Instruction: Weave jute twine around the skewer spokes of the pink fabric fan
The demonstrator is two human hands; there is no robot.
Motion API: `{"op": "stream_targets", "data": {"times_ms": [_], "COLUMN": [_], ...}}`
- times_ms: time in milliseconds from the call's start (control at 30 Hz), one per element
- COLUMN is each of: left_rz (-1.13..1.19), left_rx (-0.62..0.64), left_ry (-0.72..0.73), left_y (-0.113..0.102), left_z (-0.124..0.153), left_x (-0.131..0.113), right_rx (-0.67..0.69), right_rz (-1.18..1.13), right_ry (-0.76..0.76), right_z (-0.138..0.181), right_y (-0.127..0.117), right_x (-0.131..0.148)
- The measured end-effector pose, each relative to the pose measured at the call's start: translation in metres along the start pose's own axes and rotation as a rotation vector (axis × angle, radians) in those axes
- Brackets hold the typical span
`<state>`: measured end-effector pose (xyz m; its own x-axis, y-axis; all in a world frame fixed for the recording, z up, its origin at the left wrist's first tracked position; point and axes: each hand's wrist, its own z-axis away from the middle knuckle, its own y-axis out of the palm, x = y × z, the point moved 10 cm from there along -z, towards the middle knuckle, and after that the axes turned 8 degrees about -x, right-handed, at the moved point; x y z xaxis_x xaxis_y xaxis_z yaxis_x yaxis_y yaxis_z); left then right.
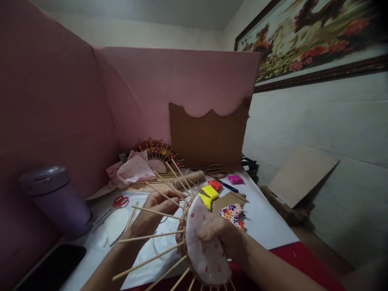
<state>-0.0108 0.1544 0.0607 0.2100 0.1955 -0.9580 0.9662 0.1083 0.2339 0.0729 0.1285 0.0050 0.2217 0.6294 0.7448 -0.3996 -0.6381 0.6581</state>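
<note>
My right hand [222, 236] grips a half-round piece covered in pale pink dotted fabric [209, 262], its thumb pressed on the front and the fingers behind. Thin wooden sticks [151, 236] fan out from the curved edge, mostly to the left and down. Among the upper sticks, close to that edge, is my left hand [162, 204], its fingers bent together; what they pinch is hidden. A roll of jute twine [189, 180] lies just beyond the piece, and loose twine shows near the upper rim.
A finished-looking fan-shaped piece [159, 153] stands behind pink cloth [133, 167]. Red-handled scissors [120, 201], a purple tumbler [57, 202] and a black phone [54, 268] are left. Yellow [209, 194], red [215, 185] and magenta packets [235, 179] lie right, near a blue pen-like tool [228, 186].
</note>
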Motion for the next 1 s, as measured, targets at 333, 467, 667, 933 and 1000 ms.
{"op": "stream_targets", "data": {"times_ms": [333,467,667,933,1000], "left_rz": [-0.243,-0.218,-0.190,-0.171,-0.122], "left_rx": [0.027,0.027,-0.002,-0.064,-0.051], "left_ry": [0.129,0.085,0.054,0.020,-0.019], "left_y": [0.008,0.010,0.003,-0.005,-0.004], "left_z": [0.005,0.006,0.003,0.000,0.000], "left_x": [0.000,0.003,0.009,0.018,0.026], "right_rx": [-0.016,-0.015,-0.241,-0.250,-0.273], "right_rz": [0.072,0.117,0.156,0.208,0.250], "right_ry": [0.055,0.012,-0.112,-0.198,-0.222], "right_z": [-0.003,-0.004,-0.006,-0.005,-0.006], "right_y": [-0.007,-0.003,-0.018,-0.009,-0.012], "right_x": [-0.007,-0.002,0.011,0.022,0.024]}}
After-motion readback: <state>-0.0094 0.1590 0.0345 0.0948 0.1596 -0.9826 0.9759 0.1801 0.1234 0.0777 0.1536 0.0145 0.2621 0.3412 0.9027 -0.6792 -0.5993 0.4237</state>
